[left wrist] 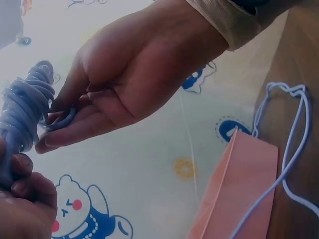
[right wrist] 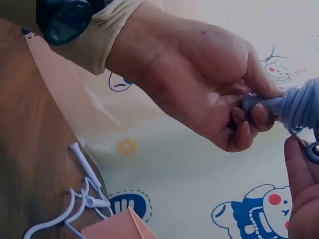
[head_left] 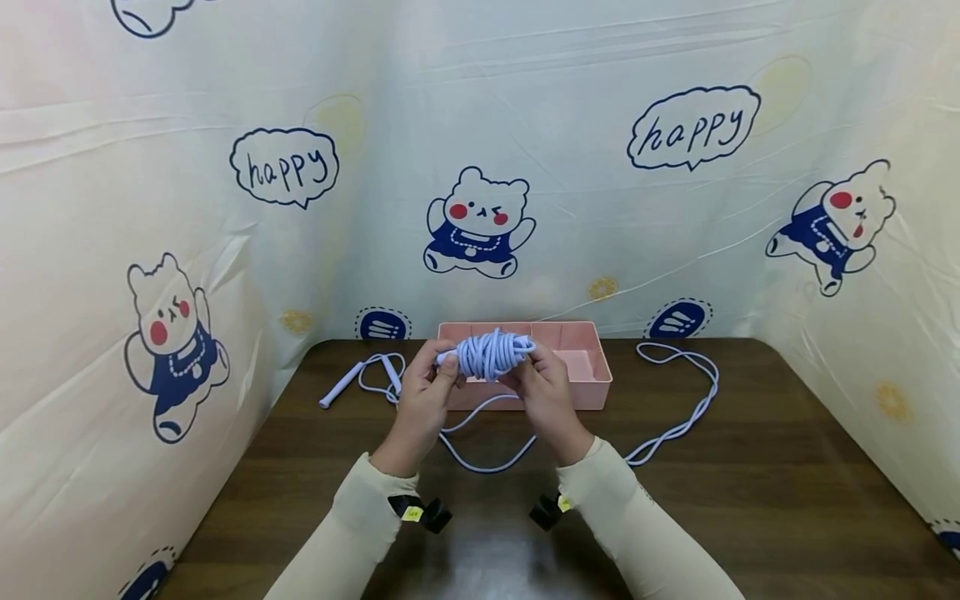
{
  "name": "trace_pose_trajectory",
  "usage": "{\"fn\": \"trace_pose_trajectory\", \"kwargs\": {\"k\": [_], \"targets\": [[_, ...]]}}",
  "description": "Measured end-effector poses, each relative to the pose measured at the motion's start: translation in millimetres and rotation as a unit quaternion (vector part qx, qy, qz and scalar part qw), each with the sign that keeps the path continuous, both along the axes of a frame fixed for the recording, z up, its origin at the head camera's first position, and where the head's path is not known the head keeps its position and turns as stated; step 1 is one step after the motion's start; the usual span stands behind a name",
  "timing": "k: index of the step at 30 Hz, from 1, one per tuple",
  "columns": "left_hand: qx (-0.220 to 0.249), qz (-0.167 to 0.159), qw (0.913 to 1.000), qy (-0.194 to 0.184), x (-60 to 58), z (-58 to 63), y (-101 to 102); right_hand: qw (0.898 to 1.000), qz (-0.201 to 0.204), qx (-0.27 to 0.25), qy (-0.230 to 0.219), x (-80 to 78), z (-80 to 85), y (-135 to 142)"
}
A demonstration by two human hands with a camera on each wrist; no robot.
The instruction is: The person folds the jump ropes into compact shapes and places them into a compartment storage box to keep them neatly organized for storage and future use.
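A light-blue jump rope (head_left: 491, 356), wound into a thick bundle around its handles, is held up between both hands in front of a pink box. The left hand (head_left: 429, 404) grips the handle end jutting from the bundle's left side, its fingers curled round it in the right wrist view (right wrist: 194, 89). At the other end, the right hand (head_left: 550, 398) pinches a small loop of cord (left wrist: 64, 119) between thumb and fingers, as the left wrist view shows. The coils (right wrist: 301, 107) sit close together, and the ends inside them are hidden.
Behind the hands stands the open pink divided box (head_left: 596, 371). A second light-blue jump rope lies on the dark wooden table (head_left: 750, 467): handles (head_left: 341, 385) at left, a doubled cord (head_left: 705, 400) at right, and a curve of cord before the box. A printed cloth hangs behind.
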State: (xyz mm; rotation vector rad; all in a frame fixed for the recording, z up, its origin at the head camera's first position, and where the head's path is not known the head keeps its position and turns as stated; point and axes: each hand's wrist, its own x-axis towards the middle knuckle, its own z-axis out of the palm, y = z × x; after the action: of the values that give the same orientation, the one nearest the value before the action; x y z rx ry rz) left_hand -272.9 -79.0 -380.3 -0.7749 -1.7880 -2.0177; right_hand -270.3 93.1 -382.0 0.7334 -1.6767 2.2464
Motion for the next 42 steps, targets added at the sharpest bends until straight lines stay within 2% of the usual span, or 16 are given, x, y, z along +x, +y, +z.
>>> {"fn": "trace_pose_trajectory", "kwargs": {"k": [2, 4, 8, 10, 12, 15, 18, 21, 23, 27, 30, 39, 42], "targets": [[0.015, 0.003, 0.9999, -0.004, -0.6, 0.6, 0, 0.999, 0.027, -0.017, -0.008, 2.1, 0.9, -1], [0.029, 0.012, 0.9995, -0.002, -1.4, 2.2, 1, 0.997, 0.071, -0.036, -0.007, 4.0, 1.6, -1], [0.035, 0.060, 0.9974, 0.016, -3.1, 4.4, 4, 0.987, 0.158, -0.036, 0.010, 6.5, 1.2, -5], [0.024, 0.081, 0.9962, 0.023, -3.6, 4.4, 6, 0.985, 0.168, -0.026, 0.016, 6.8, 0.2, -7], [0.013, 0.094, 0.9952, 0.023, -4.2, 2.7, 8, 0.988, 0.149, -0.025, 0.016, 7.1, -1.0, -10], [0.013, 0.095, 0.9953, 0.013, -2.9, 2.2, 10, 0.996, 0.083, -0.029, 0.000, 7.4, -2.7, -17], [0.045, 0.090, 0.9949, -0.010, -3.5, -0.9, 16, 0.999, 0.015, -0.041, -0.018, 7.3, -4.2, -26], [0.077, 0.089, 0.9923, -0.037, -3.6, -4.8, 25, 0.997, -0.031, -0.064, -0.039, 5.5, -5.2, -34], [0.094, 0.088, 0.9904, -0.052, -5.4, -9.8, 30, 0.995, -0.048, -0.080, -0.044, 4.2, -4.8, -38], [0.078, 0.107, 0.9894, -0.060, 9.9, 1.1, 35, 0.993, -0.069, -0.090, -0.043, 4.4, -3.5, -41], [0.070, 0.123, 0.9887, -0.051, 16.0, 6.1, 37, 0.992, -0.082, -0.087, -0.035, 4.6, -4.0, -43], [0.089, 0.097, 0.9900, -0.050, 15.4, 3.6, 40, 0.987, -0.129, -0.095, -0.028, -3.2, -8.8, -40], [0.087, 0.101, 0.9900, -0.047, 14.8, 3.1, 40, 0.985, -0.142, -0.094, -0.020, -6.7, -8.3, -38]]}}
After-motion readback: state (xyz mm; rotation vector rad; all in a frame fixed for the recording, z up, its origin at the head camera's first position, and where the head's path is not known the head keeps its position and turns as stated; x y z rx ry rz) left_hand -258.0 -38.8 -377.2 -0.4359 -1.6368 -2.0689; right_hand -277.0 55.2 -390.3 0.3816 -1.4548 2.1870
